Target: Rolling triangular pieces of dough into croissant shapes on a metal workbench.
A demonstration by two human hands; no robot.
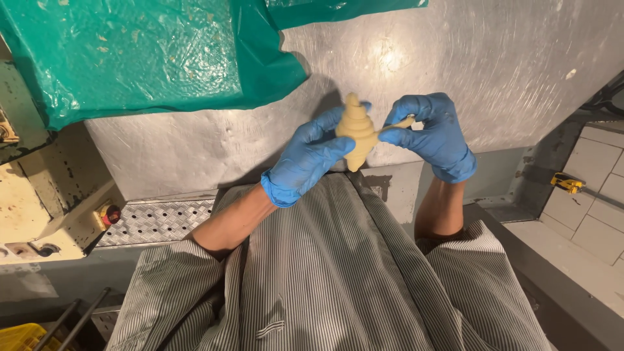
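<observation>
Your left hand (312,156) cradles the pale rolled croissant-shaped dough piece (357,130) above the far steel table (494,58); your right hand (434,133) fingers pinch its thin tail (probably still attached). Pull gently, keep the roll supported.

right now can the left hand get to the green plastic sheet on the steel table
Probably yes: the green plastic sheet lies just beyond the left hand with bare steel table between, but that hand holds the rolled dough piece.
</observation>
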